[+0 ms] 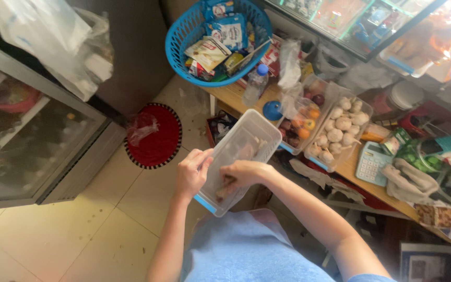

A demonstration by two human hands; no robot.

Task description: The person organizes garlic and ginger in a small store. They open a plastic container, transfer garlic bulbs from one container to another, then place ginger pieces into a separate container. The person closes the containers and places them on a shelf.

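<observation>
Right now my left hand (193, 172) pinches the long rim of a clear, rectangular plastic tub with a blue-edged end (246, 156), holding it off the pale tiled floor (105, 230), while my right hand (244, 175) reaches inside it, fingers curled around a small brownish lump (227, 187) near the tub's close end. Beyond my grip, on the wooden counter (236, 96), sit a similar clear tub of knobbly white garlic bulbs (337, 130), another of small round fruit (303, 122), and a blue woven-plastic basket of packets (215, 42).
</observation>
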